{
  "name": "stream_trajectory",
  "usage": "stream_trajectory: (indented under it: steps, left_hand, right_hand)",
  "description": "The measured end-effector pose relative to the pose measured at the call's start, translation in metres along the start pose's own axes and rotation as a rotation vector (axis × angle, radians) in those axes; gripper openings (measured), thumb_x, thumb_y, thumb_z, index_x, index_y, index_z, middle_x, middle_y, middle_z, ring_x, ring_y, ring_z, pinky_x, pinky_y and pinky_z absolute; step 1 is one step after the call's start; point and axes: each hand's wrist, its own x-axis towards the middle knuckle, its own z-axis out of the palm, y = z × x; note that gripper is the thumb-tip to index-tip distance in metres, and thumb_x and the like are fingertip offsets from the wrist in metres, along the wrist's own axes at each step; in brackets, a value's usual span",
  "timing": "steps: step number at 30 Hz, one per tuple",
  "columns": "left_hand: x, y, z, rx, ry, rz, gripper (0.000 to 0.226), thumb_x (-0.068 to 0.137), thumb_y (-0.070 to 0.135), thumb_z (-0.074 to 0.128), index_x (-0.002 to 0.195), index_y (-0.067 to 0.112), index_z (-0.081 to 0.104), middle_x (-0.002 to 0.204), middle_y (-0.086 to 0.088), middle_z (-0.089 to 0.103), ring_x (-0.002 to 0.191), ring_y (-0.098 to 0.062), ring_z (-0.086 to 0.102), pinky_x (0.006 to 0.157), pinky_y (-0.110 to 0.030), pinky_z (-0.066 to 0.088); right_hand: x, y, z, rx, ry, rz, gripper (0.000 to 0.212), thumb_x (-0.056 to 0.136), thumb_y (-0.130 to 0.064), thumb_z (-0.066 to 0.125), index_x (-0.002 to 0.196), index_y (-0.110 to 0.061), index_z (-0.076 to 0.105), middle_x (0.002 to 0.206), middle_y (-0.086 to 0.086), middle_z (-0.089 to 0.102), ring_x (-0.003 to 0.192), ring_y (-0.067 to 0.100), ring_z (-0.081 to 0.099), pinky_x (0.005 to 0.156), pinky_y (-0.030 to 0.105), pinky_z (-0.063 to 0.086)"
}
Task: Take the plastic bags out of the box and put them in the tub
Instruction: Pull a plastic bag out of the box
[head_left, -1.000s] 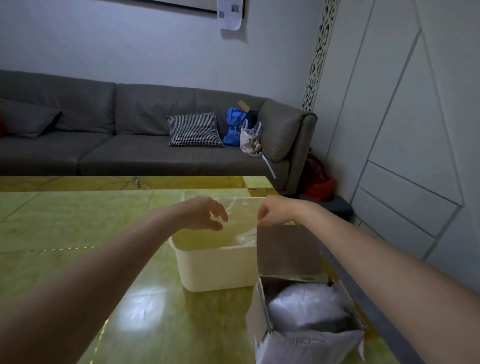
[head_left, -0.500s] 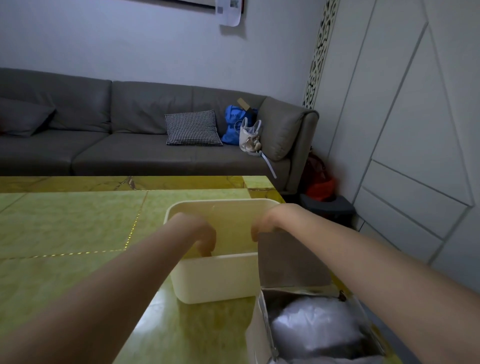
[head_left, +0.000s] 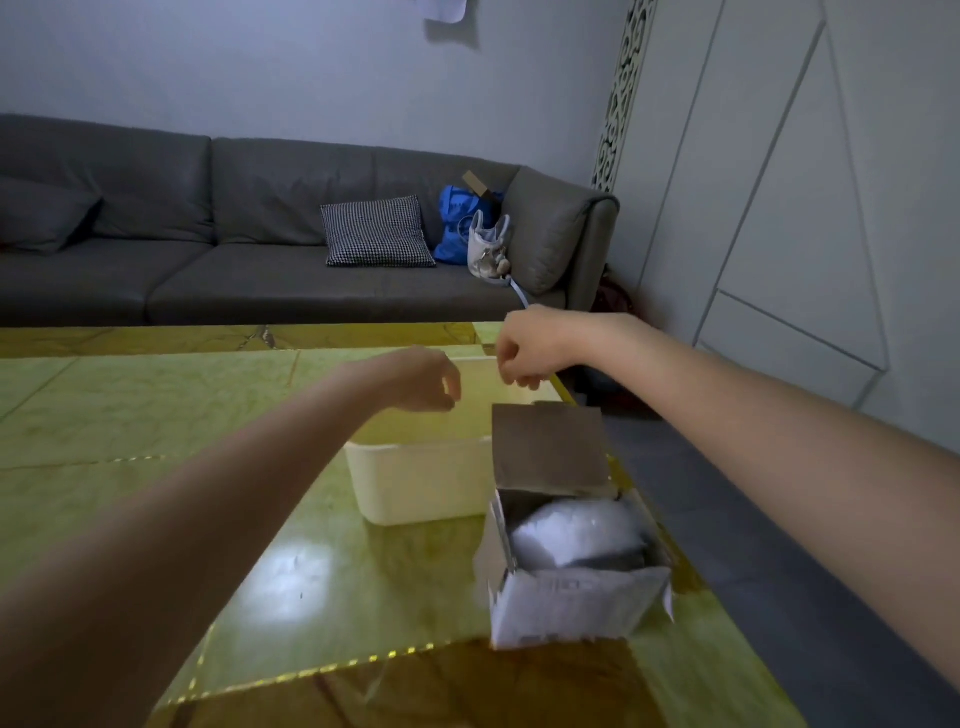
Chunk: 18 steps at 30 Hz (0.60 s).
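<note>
You can't see into the tub (head_left: 415, 483) at all: your left hand (head_left: 421, 379) and the box's (head_left: 571, 597) raised flap (head_left: 548, 449) cover most of its opening, so whatever's in there is anyone's guess. Whether your right hand (head_left: 524, 348) is pinching anything is also unclear, since the curled fingers hide it and any clear film there would be too faint to make out. The white stuff in the box is just a blurry lump, the print on its front is unreadable, and both your forearms run off the frame's edges.
</note>
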Motion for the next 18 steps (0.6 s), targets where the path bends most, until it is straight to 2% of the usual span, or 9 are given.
stream_trajectory:
  steps: [3,4,6,7,9,10,12,15,18]
  left_hand:
    - [-0.023,0.022,-0.005,-0.113,0.070,0.086,0.024,0.091,0.012,0.052,0.111,0.016,0.065,0.105,-0.006,0.068,0.090,-0.017,0.061,0.080,-0.025,0.046]
    - [-0.032,0.030,-0.003,-0.147,0.074,0.111,0.022,0.090,0.010,0.054,0.108,0.014,0.067,0.100,-0.008,0.070,0.082,-0.015,0.060,0.074,-0.022,0.045]
    - [-0.044,0.044,0.002,-0.173,0.072,0.163,0.020,0.089,0.010,0.055,0.104,0.009,0.068,0.093,-0.011,0.070,0.072,-0.013,0.056,0.064,-0.015,0.041]
    - [-0.052,0.053,0.006,-0.163,0.063,0.184,0.020,0.090,0.011,0.055,0.104,0.008,0.069,0.094,-0.011,0.070,0.071,-0.013,0.057,0.063,-0.015,0.040]
    - [-0.063,0.067,0.016,-0.097,0.031,0.214,0.023,0.091,0.014,0.053,0.109,0.010,0.067,0.106,-0.007,0.068,0.088,-0.018,0.061,0.070,-0.017,0.042]
    - [-0.068,0.073,0.022,-0.060,-0.004,0.218,0.026,0.092,0.016,0.052,0.114,0.011,0.065,0.112,-0.004,0.066,0.099,-0.019,0.060,0.074,-0.015,0.040]
    - [-0.071,0.080,0.035,0.001,-0.086,0.211,0.034,0.092,0.020,0.053,0.125,0.013,0.058,0.122,-0.004,0.060,0.109,-0.022,0.056,0.086,-0.018,0.041]
    - [-0.069,0.083,0.052,0.022,-0.113,0.201,0.048,0.087,0.023,0.061,0.133,0.015,0.049,0.124,-0.006,0.059,0.109,-0.024,0.056,0.094,-0.034,0.046]
    - [-0.069,0.085,0.058,-0.047,-0.072,0.181,0.053,0.085,0.022,0.063,0.135,0.015,0.046,0.121,-0.007,0.061,0.105,-0.024,0.059,0.093,-0.035,0.048]
  right_hand:
    - [-0.042,-0.005,0.000,0.042,-0.178,0.035,0.015,0.089,-0.010,0.061,0.094,0.000,0.070,0.069,0.001,0.065,0.063,0.012,0.063,0.056,0.017,0.052]
    - [-0.055,-0.007,0.006,0.061,-0.252,0.058,0.017,0.089,-0.011,0.061,0.098,0.002,0.069,0.070,0.001,0.064,0.064,0.012,0.062,0.057,0.018,0.052]
    - [-0.071,-0.008,0.025,0.036,-0.284,0.083,0.021,0.089,-0.015,0.063,0.104,0.000,0.068,0.077,0.002,0.065,0.067,0.013,0.062,0.063,0.022,0.053]
    - [-0.080,-0.010,0.037,-0.024,-0.263,0.085,0.022,0.089,-0.019,0.064,0.104,-0.003,0.067,0.080,0.002,0.065,0.071,0.015,0.062,0.065,0.025,0.053]
    - [-0.093,-0.013,0.061,-0.162,-0.190,0.088,0.019,0.089,-0.023,0.064,0.101,-0.008,0.064,0.078,0.001,0.057,0.076,0.020,0.060,0.063,0.027,0.050]
    - [-0.098,-0.014,0.071,-0.198,-0.151,0.090,0.012,0.089,-0.020,0.062,0.098,-0.012,0.060,0.076,0.001,0.052,0.076,0.021,0.056,0.059,0.026,0.045]
    - [-0.101,-0.013,0.083,-0.213,-0.050,0.091,0.014,0.088,-0.009,0.060,0.102,-0.008,0.062,0.085,0.006,0.056,0.074,0.022,0.054,0.056,0.027,0.041]
    - [-0.103,-0.009,0.087,-0.149,0.101,0.076,0.011,0.079,-0.001,0.065,0.084,-0.010,0.064,0.096,0.011,0.061,0.076,0.025,0.057,0.059,0.030,0.043]
    - [-0.103,-0.002,0.084,0.058,0.169,0.060,0.027,0.076,-0.006,0.073,0.063,-0.017,0.052,0.085,0.001,0.057,0.083,0.021,0.058,0.056,0.025,0.040]
